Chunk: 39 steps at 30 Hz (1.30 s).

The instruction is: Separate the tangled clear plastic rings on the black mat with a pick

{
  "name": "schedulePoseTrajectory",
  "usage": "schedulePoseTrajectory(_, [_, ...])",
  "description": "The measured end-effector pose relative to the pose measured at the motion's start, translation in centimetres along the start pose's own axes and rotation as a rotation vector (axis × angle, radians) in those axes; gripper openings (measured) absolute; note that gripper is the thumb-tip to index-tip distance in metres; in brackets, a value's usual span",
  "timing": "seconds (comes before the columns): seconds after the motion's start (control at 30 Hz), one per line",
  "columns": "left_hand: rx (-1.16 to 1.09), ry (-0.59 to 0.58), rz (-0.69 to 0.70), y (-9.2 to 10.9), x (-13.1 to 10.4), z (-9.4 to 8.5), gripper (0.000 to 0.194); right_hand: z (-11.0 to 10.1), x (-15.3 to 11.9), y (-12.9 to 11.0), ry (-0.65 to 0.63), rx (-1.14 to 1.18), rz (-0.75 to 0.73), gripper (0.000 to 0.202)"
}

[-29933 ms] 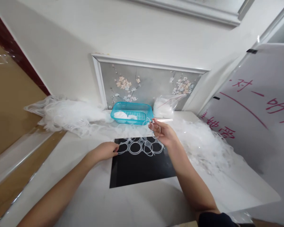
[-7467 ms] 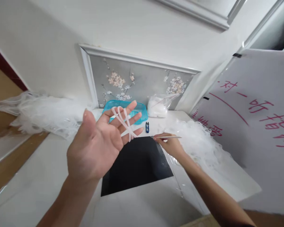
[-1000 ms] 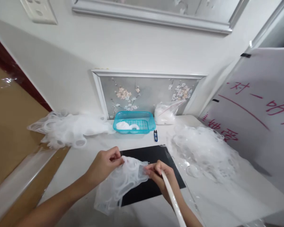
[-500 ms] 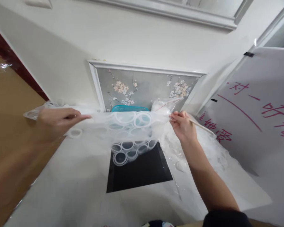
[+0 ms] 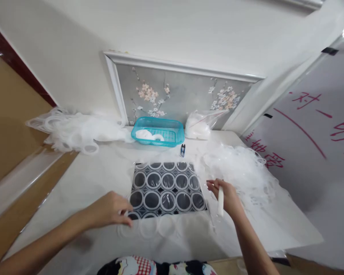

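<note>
A translucent sheet of white rings lies spread over a black mat on the table, with its near row of rings reaching past the mat's front edge. My left hand is at the sheet's lower left edge, thumb and fingers apart. Beside the sheet's right edge is my right hand, its fingers curled around a white stick-like tool that points down toward me. The tool's upper part is hidden in the hand.
Piles of ringed white mesh lie at the left and right. Behind the sheet are a turquoise basket with white pieces inside, small thread snips and a clear bag of white material. A wall stands behind.
The ringed sheet, stretched in the air between both hands before, now lies flat over the black mat. Both hands have come down and nearer; the left no longer pinches the sheet.
</note>
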<state>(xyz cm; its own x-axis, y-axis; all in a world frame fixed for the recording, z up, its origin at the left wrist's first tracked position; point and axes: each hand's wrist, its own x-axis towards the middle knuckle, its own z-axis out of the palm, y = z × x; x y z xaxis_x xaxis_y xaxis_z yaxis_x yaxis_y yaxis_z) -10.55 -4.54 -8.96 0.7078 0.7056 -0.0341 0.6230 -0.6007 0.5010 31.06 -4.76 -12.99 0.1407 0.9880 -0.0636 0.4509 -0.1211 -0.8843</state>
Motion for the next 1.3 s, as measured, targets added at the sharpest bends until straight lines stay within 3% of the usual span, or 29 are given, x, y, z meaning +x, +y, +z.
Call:
schedulePoseTrajectory(0.03, [-0.055, -0.065, -0.005, -1.1, 1.0, 1.0, 0.041, 0.4, 0.8, 0.9, 0.016, -0.1, -0.018, 0.039])
schedulePoseTrajectory(0.07, [-0.076, -0.038, -0.075, -2.4, 2.1, 1.5, 0.04, 0.8, 1.9, 1.4, 0.043, -0.195, -0.036, 0.038])
schedulePoseTrajectory(0.17, [0.015, 0.234, -0.404, -6.6, 6.2, 1.0, 0.044, 2.4, 6.1, 1.2, 0.09, -0.403, -0.049, 0.03])
schedulePoseTrajectory(0.3, [0.07, 0.311, -0.46, -10.0, 10.6, 0.2, 0.05, 5.3, 10.5, 0.6, 0.08, -0.504, -0.028, 0.019])
schedulePoseTrajectory(0.47, [0.016, 0.309, -0.373, -10.6, 12.0, 0.5, 0.02, 7.2, 11.2, 0.8, 0.093, -0.584, -0.068, 0.012])
schedulePoseTrajectory(0.63, [-0.096, 0.469, -0.374, -10.7, 11.7, -2.4, 0.024, 6.1, 10.5, -0.4, 0.202, -0.591, -0.15, 0.014])
schedulePoseTrajectory(0.77, [-0.213, 0.577, -0.374, -10.7, 12.8, -5.0, 0.03, 6.0, 11.8, -2.2, 0.292, -0.47, -0.254, 0.021])
schedulePoseTrajectory(0.93, [-0.289, 0.594, -0.374, -11.4, 14.6, -5.8, 0.034, 6.9, 14.2, -2.6, 0.335, -0.362, -0.301, 0.018])
schedulePoseTrajectory(1.07, [-0.233, 0.53, -0.358, -11.4, 12.8, -3.6, 0.041, 7.4, 13.3, -1.4, 0.34, -0.349, -0.332, 0.014])
schedulePoseTrajectory(1.2, [-0.138, 0.436, -0.308, -9.5, 7.3, 0.8, 0.052, 9.2, 9.4, -1.3, 0.366, -0.114, -0.335, 0.026])
schedulePoseTrajectory(1.23, [-0.126, 0.397, -0.295, -8.9, 5.7, 1.9, 0.052, 10.1, 8.2, -1.6, 0.294, -0.022, -0.313, 0.029])
schedulePoseTrajectory(1.3, [-0.079, 0.293, -0.262, -7.9, 2.9, 3.9, 0.052, 12.2, 6.0, -2.5, 0.035, 0.136, -0.257, 0.036])
